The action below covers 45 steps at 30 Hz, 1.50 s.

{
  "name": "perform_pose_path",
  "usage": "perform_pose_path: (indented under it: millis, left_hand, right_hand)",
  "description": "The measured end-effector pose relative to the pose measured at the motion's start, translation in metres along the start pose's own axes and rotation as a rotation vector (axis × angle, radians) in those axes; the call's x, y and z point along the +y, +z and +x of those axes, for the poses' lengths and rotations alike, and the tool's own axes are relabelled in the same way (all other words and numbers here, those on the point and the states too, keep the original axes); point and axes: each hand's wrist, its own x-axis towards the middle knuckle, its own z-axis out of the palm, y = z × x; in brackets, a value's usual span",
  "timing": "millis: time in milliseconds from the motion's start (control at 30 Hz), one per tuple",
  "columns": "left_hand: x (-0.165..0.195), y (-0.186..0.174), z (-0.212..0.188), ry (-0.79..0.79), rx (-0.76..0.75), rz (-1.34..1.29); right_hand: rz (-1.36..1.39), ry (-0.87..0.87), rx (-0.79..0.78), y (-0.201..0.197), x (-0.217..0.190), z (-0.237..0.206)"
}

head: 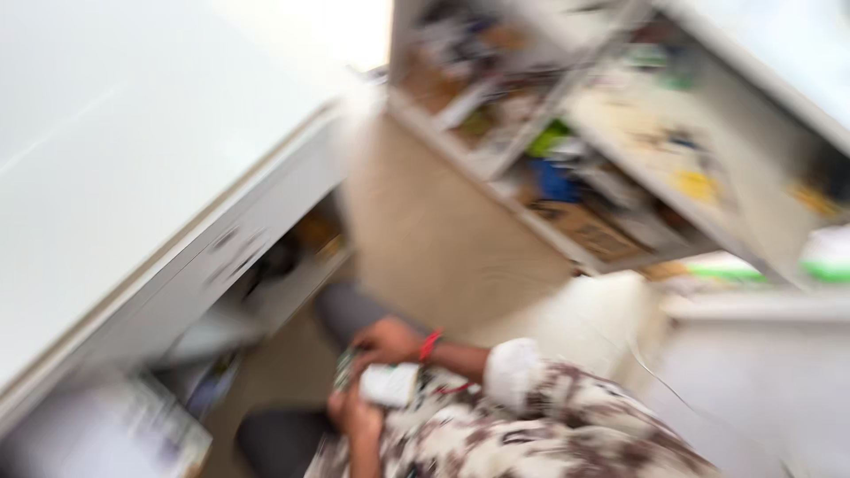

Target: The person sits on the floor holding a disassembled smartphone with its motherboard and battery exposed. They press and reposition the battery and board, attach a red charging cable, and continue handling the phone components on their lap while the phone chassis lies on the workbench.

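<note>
I see both hands closed around a small white container (390, 385) held in the lap: left hand (352, 414) below it, right hand (388, 341) above, equally near. Blur hides its long axis. Beyond the container stands a cluttered shelf unit (567, 142).

Between my hands I see a white object (390, 385). Right of them, a brown-and-white blotched garment (549, 434); above, a red wristband (430, 344).

A white table (133, 168) fills the left, with a shelf (292, 283) under it. Open shelves (567, 150) stand upper right, holding a box (589, 232). Below centre, both hands, left hand (354, 412) and right hand (385, 341), meet around a small object (390, 385), close above the lap.
</note>
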Motion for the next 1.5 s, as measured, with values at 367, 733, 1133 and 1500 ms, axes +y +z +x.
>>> perform_pose_path:
  millis: [367, 733, 1133, 1500]
  left_hand:
    - [0.052, 0.08, 0.017, -0.361, 0.031, -0.517]
    - [0.036, 0.035, 0.043, -0.335, 0.045, -0.59]
    - [0.073, 0.03, 0.036, -0.21, 0.047, -0.732]
    - [0.08, 0.009, 0.039, -0.129, -0.03, -0.678]
  right_hand:
    - [0.003, 0.041, 0.018, -0.012, 0.004, -0.018]
    - [0.249, 0.093, 0.044, -0.02, -0.004, -0.007]
    - [0.728, 0.133, 0.068, -0.033, -0.024, 0.017]
    - [0.841, 0.207, -0.01, -0.027, -0.041, 0.03]
